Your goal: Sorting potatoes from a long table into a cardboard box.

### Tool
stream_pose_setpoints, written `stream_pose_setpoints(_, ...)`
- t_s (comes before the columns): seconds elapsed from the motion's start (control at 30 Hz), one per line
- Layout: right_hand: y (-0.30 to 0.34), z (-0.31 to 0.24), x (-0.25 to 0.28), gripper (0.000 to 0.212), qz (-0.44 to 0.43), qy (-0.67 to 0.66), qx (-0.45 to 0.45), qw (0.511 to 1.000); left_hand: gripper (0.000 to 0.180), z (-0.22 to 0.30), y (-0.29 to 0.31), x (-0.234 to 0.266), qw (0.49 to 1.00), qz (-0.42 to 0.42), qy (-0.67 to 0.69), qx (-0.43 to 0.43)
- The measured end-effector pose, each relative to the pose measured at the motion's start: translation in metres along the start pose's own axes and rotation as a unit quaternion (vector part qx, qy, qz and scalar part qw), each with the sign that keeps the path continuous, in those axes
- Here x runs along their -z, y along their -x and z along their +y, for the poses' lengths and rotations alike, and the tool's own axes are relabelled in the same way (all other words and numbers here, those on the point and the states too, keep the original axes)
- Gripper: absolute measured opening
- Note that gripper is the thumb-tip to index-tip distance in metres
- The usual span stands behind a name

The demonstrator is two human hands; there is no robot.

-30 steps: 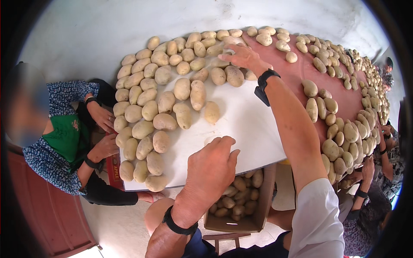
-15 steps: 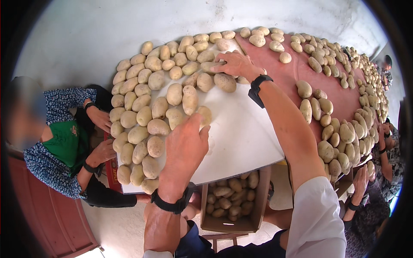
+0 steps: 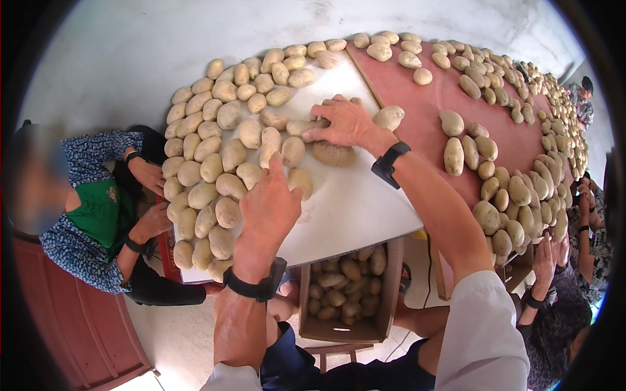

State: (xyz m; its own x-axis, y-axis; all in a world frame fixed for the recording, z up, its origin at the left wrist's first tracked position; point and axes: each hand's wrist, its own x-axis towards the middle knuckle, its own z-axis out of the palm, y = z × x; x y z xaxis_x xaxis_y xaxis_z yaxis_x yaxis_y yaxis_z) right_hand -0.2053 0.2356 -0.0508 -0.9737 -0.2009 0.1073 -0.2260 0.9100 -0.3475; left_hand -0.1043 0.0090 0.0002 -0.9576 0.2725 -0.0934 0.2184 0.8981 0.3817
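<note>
Many pale tan potatoes point(image 3: 229, 115) cover the left part of a white tabletop point(image 3: 365, 205). My right hand point(image 3: 345, 122) is over the middle of it, thumb and fingers closed round the end of a long potato point(image 3: 300, 127). Beneath that hand lies another potato point(image 3: 334, 154), partly covered. Nearer to me, my left hand point(image 3: 270, 207) is open, its index finger stretched toward the lower end of an upright-lying potato point(image 3: 269, 144). Next to its thumb rests a dusty potato point(image 3: 300, 182). One more potato point(image 3: 388, 118) sits by my right wrist.
A cardboard box point(image 3: 342, 333) of potatoes stands below the table's near edge. A red tabletop point(image 3: 427, 120) with more potatoes adjoins on the right. At the left sits a person in a blue patterned sleeve point(image 3: 85, 244); other people's hands point(image 3: 544, 267) show at the right.
My right hand has moved toward me, away from the far potatoes, and a few potatoes have shifted with it. My left index finger now points forward. The view has shifted slightly.
</note>
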Motion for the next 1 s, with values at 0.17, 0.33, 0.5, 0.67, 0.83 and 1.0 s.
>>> stream_pose_setpoints(0.17,0.039,-0.025,-0.014,0.053,0.020,0.008,0.000,1.000,0.083,0.001,0.003,-0.006,0.999,-0.042,-0.013,0.001)
stream_pose_setpoints(0.33,0.072,-0.049,-0.021,0.047,0.060,0.011,0.010,0.998,0.087,-0.004,0.012,-0.005,0.997,-0.071,-0.042,0.006)
stream_pose_setpoints(0.5,0.107,-0.065,-0.030,0.045,0.118,0.025,-0.020,0.992,0.090,-0.012,0.019,-0.012,0.997,-0.048,-0.037,-0.052)
stream_pose_setpoints(0.67,0.108,-0.063,-0.025,0.045,0.103,0.009,-0.018,0.994,0.091,-0.012,0.020,-0.008,0.996,-0.068,-0.041,-0.037)
stream_pose_setpoints(0.83,0.053,0.022,0.009,0.057,0.147,0.018,-0.077,0.986,0.087,-0.015,0.029,-0.006,0.997,-0.059,-0.044,-0.030)
stream_pose_setpoints(1.0,0.017,0.059,0.030,0.070,-0.012,-0.071,-0.101,0.992,0.081,-0.011,0.040,-0.007,0.997,-0.043,-0.046,-0.042)
